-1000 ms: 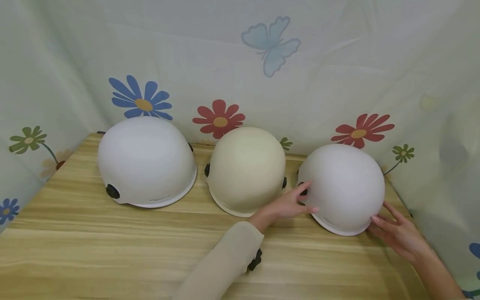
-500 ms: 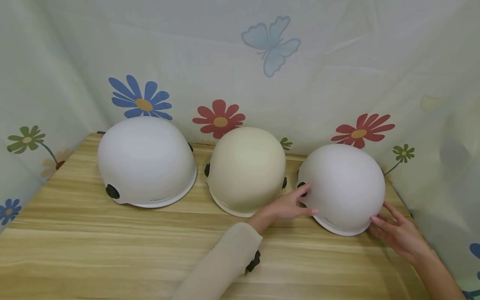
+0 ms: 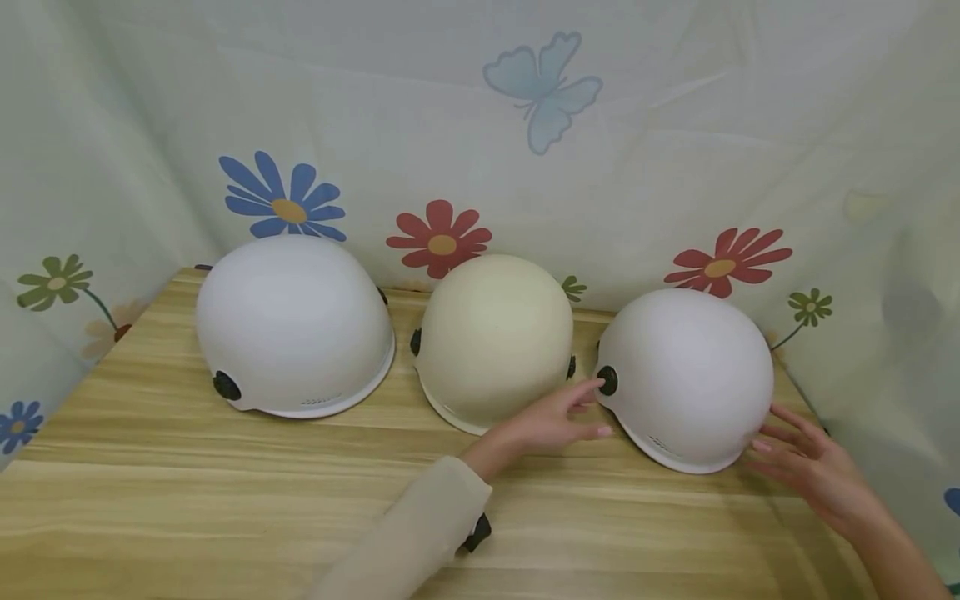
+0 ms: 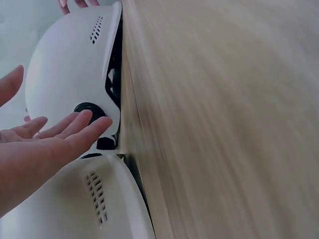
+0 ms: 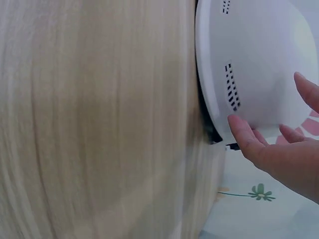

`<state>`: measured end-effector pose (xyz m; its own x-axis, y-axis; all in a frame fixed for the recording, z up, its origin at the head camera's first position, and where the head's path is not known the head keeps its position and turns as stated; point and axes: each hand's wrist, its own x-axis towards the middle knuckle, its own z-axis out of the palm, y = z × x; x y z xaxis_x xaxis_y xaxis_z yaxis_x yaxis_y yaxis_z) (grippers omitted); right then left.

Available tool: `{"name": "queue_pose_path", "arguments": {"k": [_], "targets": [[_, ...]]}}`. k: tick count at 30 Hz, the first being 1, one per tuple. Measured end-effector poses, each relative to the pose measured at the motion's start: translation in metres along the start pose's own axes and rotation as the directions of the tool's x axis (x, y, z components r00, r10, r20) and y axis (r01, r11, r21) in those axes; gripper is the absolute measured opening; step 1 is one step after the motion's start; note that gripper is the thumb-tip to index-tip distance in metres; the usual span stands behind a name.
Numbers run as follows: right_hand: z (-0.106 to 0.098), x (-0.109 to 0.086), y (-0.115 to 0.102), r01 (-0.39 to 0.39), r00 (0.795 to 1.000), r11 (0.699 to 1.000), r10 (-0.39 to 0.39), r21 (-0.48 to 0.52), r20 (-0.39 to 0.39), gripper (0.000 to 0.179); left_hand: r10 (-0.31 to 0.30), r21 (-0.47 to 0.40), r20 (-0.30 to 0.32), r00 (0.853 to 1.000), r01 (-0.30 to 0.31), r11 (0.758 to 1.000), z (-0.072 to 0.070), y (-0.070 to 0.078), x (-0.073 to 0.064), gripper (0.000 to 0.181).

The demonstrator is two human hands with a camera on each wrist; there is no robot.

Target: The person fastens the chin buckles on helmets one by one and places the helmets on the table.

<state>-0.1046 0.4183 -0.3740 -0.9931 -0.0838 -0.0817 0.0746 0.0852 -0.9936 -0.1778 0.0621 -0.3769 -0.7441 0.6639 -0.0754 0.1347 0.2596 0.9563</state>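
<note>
Three helmets stand in a row on a wooden table: a white helmet [image 3: 292, 325] at left, a cream helmet [image 3: 495, 333] in the middle, and another white helmet [image 3: 686, 375] at right. My left hand [image 3: 546, 421] is between the cream and right helmets, its fingers extended near the round black fitting [image 3: 608, 381] on the right helmet's side. The left wrist view shows those fingers spread beside that fitting. At the right helmet's other side, my right hand [image 3: 817, 467] has its fingers loosely extended, close to the shell; whether they touch it I cannot tell. Neither hand grips anything.
The wooden table [image 3: 187, 517] extends in front of the helmets. Behind them hangs a pale curtain [image 3: 420, 108] printed with flowers and a butterfly, and it also closes in both sides. A black wrist device [image 3: 476, 533] shows under my left sleeve [image 3: 420, 525].
My left hand has drawn back to the left from the right helmet, uncovering its black fitting. My right hand has eased slightly away to the right. All three helmets stay in place.
</note>
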Motion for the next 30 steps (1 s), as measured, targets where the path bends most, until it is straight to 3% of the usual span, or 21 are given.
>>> {"name": "queue_pose_path", "arguments": {"k": [7,12,16,20,26,30], "targets": [[0.004,-0.005,-0.01,0.062,0.998,0.998,-0.062,-0.008,0.012,0.047,0.005,-0.008,-0.007,1.0,-0.005,1.0,-0.01,-0.002,-0.015,0.063],[0.013,-0.007,-0.024,0.086,0.991,0.996,-0.083,-0.027,0.103,0.045,0.007,-0.005,-0.011,1.0,-0.007,1.0,-0.018,-0.004,-0.024,0.059],[0.023,-0.007,-0.034,0.069,0.986,0.991,-0.051,-0.111,0.158,0.044,0.017,0.014,-0.009,1.0,-0.017,1.0,-0.024,-0.006,-0.033,0.057],[0.035,-0.006,-0.039,0.065,0.983,0.962,-0.016,-0.266,0.185,0.041,0.038,0.022,0.002,0.999,-0.038,0.999,-0.031,-0.01,-0.043,0.056],[0.05,-0.003,-0.041,0.12,0.967,0.959,-0.054,-0.257,0.25,0.04,0.031,0.012,0.031,0.999,-0.031,0.999,-0.047,-0.018,-0.061,0.053],[0.06,-0.001,-0.042,0.09,0.97,0.942,-0.01,-0.323,0.242,0.04,0.031,0.003,0.034,0.999,-0.031,1.0,-0.062,-0.021,-0.074,0.05]]}}
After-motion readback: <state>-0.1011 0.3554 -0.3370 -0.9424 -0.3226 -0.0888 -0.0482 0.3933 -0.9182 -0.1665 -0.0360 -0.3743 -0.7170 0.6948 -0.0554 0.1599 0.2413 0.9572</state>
